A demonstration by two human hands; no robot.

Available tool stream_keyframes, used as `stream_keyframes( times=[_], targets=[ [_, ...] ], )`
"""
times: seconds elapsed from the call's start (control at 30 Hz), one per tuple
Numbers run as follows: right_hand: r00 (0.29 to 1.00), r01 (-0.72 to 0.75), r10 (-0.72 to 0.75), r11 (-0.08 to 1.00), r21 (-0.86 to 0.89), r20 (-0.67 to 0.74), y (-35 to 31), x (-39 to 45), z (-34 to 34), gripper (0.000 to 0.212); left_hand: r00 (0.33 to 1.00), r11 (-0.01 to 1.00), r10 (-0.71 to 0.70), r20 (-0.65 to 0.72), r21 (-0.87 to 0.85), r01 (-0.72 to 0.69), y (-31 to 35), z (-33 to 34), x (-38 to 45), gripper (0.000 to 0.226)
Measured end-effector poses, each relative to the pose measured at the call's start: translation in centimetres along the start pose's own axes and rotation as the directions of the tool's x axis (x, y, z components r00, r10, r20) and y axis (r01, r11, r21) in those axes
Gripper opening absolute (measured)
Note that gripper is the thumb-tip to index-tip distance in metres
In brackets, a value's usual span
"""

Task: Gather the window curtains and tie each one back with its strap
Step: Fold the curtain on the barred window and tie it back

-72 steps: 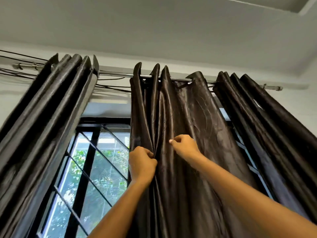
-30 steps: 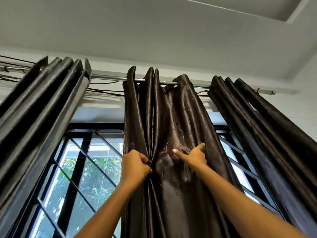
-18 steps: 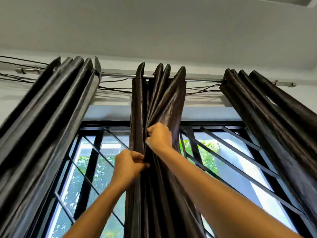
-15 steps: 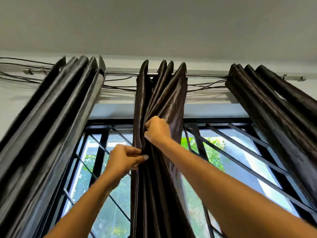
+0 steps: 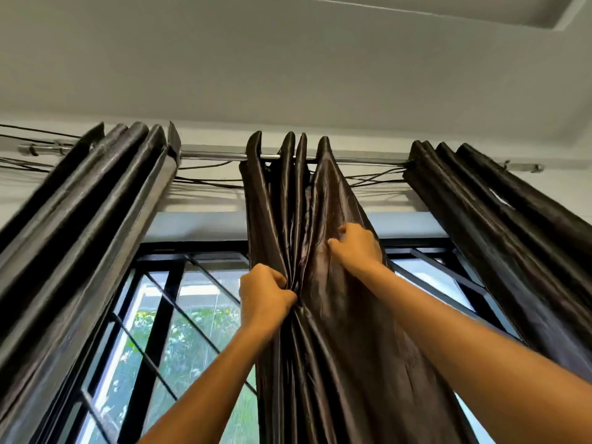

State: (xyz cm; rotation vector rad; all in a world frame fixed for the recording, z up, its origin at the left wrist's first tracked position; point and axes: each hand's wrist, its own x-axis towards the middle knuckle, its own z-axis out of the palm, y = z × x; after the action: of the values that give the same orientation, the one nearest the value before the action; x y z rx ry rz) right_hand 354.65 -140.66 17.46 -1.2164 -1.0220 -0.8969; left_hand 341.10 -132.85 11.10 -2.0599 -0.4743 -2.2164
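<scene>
Your left hand (image 5: 264, 294) is clenched on the gathered pleats of the middle curtain (image 5: 320, 331), fingers curled tight round the bunched fabric; your right hand (image 5: 355, 248) sits above and to the right of that grip, fingers bent and pinching a loose fold of the same curtain; the middle curtain hangs from the rod (image 5: 211, 154) directly above both grips, its top pleats standing close together, and below the left grip the fabric falls in narrow folds; left of the grip, well apart, hangs the left curtain (image 5: 89, 225), already bunched; right of the right hand, apart from it, hangs the right curtain (image 5: 499, 225), also bunched; behind the left forearm the window grille (image 5: 166, 312) shows, with green foliage beyond the glass; black wires (image 5: 208, 181) run just below the rod on either side of the middle curtain.
</scene>
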Motion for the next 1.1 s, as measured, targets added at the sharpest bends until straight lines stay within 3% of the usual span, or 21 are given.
stream_keyframes(
  times=[0.1,0.17,0.23,0.3,0.33,0.5,0.57,0.67,0.7,0.77,0.83,0.93,1.0,1.1],
  targets=[
    [0.976,-0.215,0.214,0.976,0.025,0.036,0.8,3.2,0.9,0.079,0.999,0.999,0.012,0.046,-0.03,-0.011,-1.1,0.2,0.5,0.013],
    [0.971,-0.238,0.234,0.962,0.137,0.043,0.3,5.7,1.4,0.09,0.995,0.999,0.042,0.094,-0.018,-0.04,-2.1,0.6,1.0,0.022],
    [0.977,-0.213,0.203,0.957,0.197,0.07,-1.1,8.2,1.7,0.072,0.988,0.998,0.058,0.146,0.002,-0.059,-3.1,1.0,1.7,0.03],
    [0.989,-0.142,0.136,0.985,0.101,0.064,-3.1,9.7,1.9,0.036,0.981,0.995,0.087,0.176,0.033,-0.094,-3.6,0.8,2.0,0.019],
    [0.994,-0.087,0.083,0.995,0.056,0.07,-4.4,10.1,2.3,0.028,0.98,0.994,0.095,0.176,0.033,-0.102,-3.8,0.5,2.0,0.013],
    [0.958,0.235,-0.213,0.967,-0.102,0.191,-11.9,8.8,6.1,0.034,0.984,0.999,0.037,0.173,-0.035,-0.031,-5.7,-1.3,2.3,0.017],
    [0.936,0.29,-0.257,0.95,-0.114,0.242,-13.5,8.1,7.0,0.033,0.973,1.0,0.006,0.229,-0.018,-0.002,-6.2,-2.6,2.6,0.018],
    [0.931,0.262,-0.229,0.962,-0.082,0.284,-12.4,8.1,5.9,0.036,0.925,0.986,-0.04,0.379,-0.135,0.098,-5.6,-5.4,3.7,0.036],
    [0.935,0.232,-0.204,0.971,-0.064,0.291,-11.7,8.3,5.2,0.035,0.939,0.985,-0.041,0.342,-0.146,0.096,-5.2,-6.0,4.6,0.047],
    [0.944,0.157,-0.148,0.988,-0.007,0.296,-10.0,8.9,3.7,0.034,0.993,0.994,-0.027,0.115,-0.102,0.039,-4.4,-6.3,7.2,0.061],
    [0.955,0.077,-0.103,0.992,0.103,0.279,-8.9,9.7,2.7,0.044,0.998,0.999,0.02,-0.064,-0.041,-0.022,-3.4,-5.7,10.4,0.051],
    [0.985,0.058,-0.089,0.978,0.2,0.15,-8.5,10.5,2.7,0.053,0.993,0.997,0.07,-0.099,0.018,-0.069,-2.2,-4.2,14.4,0.029],
    [0.983,0.062,-0.091,0.981,0.185,0.156,-8.4,10.6,3.5,0.054,0.986,0.997,0.072,-0.149,0.04,-0.066,-1.7,-3.4,16.2,0.012],
    [0.979,0.1,-0.111,0.993,0.07,0.172,-7.5,10.7,5.2,0.034,0.985,0.996,0.053,-0.164,-0.064,-0.064,-1.1,-2.1,17.6,0.02]
  ],
)
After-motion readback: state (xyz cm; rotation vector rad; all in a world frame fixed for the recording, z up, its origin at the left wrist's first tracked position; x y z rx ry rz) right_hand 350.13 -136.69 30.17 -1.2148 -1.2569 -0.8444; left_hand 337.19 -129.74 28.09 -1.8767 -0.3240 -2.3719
